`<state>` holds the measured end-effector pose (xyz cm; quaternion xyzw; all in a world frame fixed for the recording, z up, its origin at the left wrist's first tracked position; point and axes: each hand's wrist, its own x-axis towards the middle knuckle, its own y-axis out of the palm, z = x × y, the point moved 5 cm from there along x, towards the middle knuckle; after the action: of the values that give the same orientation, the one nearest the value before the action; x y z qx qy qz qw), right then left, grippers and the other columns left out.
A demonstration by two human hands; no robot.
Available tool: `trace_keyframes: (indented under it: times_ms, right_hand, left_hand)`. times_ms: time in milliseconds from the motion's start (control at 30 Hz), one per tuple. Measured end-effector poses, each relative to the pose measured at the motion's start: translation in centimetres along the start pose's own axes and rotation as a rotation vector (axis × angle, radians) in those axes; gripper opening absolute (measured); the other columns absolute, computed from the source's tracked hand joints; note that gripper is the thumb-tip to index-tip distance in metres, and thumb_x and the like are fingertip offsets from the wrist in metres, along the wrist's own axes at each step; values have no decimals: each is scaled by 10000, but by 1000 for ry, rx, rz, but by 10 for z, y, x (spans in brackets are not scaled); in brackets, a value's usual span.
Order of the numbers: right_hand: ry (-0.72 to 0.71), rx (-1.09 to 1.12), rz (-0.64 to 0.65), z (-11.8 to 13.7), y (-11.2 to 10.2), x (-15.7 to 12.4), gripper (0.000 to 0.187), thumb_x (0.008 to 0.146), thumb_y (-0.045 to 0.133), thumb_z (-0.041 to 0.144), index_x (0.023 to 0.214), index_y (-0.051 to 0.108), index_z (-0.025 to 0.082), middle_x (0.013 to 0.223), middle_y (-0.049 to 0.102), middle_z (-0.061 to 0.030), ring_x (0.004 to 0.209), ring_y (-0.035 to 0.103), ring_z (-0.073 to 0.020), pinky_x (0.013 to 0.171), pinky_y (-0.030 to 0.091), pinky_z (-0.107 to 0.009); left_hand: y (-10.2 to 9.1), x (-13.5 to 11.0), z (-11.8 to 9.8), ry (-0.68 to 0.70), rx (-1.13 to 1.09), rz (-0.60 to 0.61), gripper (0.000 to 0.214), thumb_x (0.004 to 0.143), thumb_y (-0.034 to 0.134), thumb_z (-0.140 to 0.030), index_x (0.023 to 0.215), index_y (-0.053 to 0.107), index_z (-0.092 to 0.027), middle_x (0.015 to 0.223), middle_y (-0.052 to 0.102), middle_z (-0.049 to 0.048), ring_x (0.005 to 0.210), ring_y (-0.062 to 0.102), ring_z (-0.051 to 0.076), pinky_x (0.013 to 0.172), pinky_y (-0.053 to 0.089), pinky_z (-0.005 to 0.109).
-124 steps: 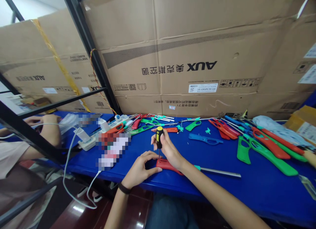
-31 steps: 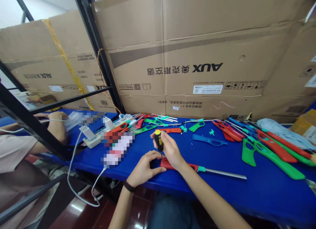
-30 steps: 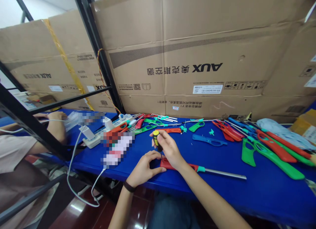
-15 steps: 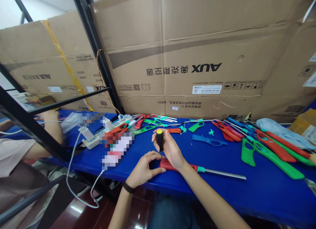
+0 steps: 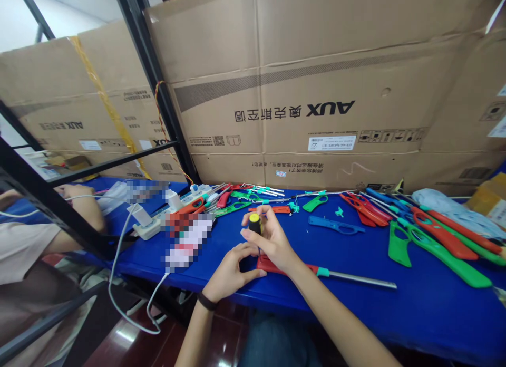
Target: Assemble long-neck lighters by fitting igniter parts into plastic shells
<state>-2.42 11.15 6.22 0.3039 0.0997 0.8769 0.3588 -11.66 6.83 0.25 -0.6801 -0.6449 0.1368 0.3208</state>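
Note:
My right hand [image 5: 272,239] is wrapped round a black screwdriver with a yellow cap [image 5: 255,222], held nearly upright, its tip down on the red handle of a long-nosed lighter [image 5: 272,264]. The lighter lies flat on the blue table [image 5: 395,309] near its front edge, with a teal collar and a metal tube [image 5: 358,278] pointing right. My left hand [image 5: 229,270] pinches the red handle's left end with thumb and fingers, steadying it.
Several red, green and blue lighters [image 5: 430,240] and loose handle shells [image 5: 336,225] lie across the back and right of the table. A white power strip [image 5: 152,224] with cables sits left. Another person's arm [image 5: 81,209] rests at far left. Large cardboard boxes [image 5: 316,93] wall the back.
The screwdriver has tilted back and forth and sunk slightly in my right hand, fingers shifting on its handle. My left hand and the red lighter have stayed put.

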Motion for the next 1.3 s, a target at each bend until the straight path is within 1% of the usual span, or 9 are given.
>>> trace_keyframes:
  times_ms: [133, 300, 467, 633, 767, 967, 1033, 1133, 1300]
  right_hand:
    - [9, -36, 29, -1, -1, 0, 294, 883, 465, 507, 927, 512, 220, 831, 522, -4, 581, 432, -91, 517, 366, -231]
    - [-19, -12, 7, 0, -2, 1, 327, 747, 709, 362, 905, 442, 258, 910, 527, 22, 587, 438, -80, 513, 362, -216]
    - [14, -5, 38, -4, -1, 1, 317, 896, 439, 522, 871, 500, 212, 772, 498, 5, 574, 422, -92, 505, 347, -228]
    - [11, 8, 45, -2, 0, 2, 358, 753, 684, 442, 908, 420, 258, 925, 516, 20, 513, 388, -58, 474, 344, -214]
    - [42, -30, 60, -4, 0, 2, 360, 894, 407, 559, 908, 488, 209, 789, 500, 2, 526, 391, -77, 499, 347, -234]
    - [-31, -66, 70, 1, 0, -2, 370, 750, 702, 409, 911, 403, 265, 844, 498, 31, 612, 462, -94, 561, 395, -236]
    - [-33, -82, 73, 1, -1, -2, 281, 848, 550, 498, 907, 447, 243, 782, 483, 24, 577, 418, -93, 553, 375, -240]
    - [-5, -115, 111, 2, 1, -2, 364, 915, 372, 543, 883, 512, 208, 797, 505, -9, 589, 436, -103, 569, 385, -258]
    - [-65, -96, 32, 5, -3, -1, 334, 780, 669, 421, 917, 412, 258, 827, 502, 33, 581, 459, -90, 553, 389, -237]
  left_hand:
    - [-1, 0, -2, 14, 35, -3, 303, 711, 741, -355, 965, 692, -197, 1013, 677, 59, 1004, 591, 239, 946, 431, 356]
    - [-2, 0, -2, 10, 36, -7, 323, 708, 744, -349, 995, 695, -209, 1067, 670, 62, 1076, 564, 255, 986, 401, 374]
    - [-1, 0, 1, 5, 26, 1, 281, 717, 738, -347, 952, 691, -201, 1019, 681, 55, 1012, 590, 239, 946, 427, 349]
    - [-1, 1, 1, 10, -14, 16, 306, 725, 731, -334, 997, 682, -203, 1069, 675, 54, 1034, 587, 237, 954, 427, 340]
    - [-1, 0, 1, 2, 14, 7, 282, 723, 730, -345, 965, 695, -205, 1038, 679, 54, 1012, 588, 240, 947, 428, 350]
    - [0, 0, 3, 6, 0, 8, 326, 723, 731, -331, 1019, 680, -202, 1080, 674, 55, 1052, 579, 250, 961, 421, 358]
    - [0, 1, 1, 16, 11, 9, 314, 726, 729, -335, 1012, 683, -213, 1062, 673, 52, 1039, 581, 243, 957, 421, 356]
    - [-1, 1, 0, 11, 40, -13, 292, 718, 734, -353, 973, 695, -217, 1025, 671, 53, 1000, 589, 240, 929, 435, 353]
    - [-1, 0, 1, 7, 29, -2, 304, 718, 735, -344, 989, 690, -213, 1041, 671, 61, 1013, 586, 245, 935, 431, 357]
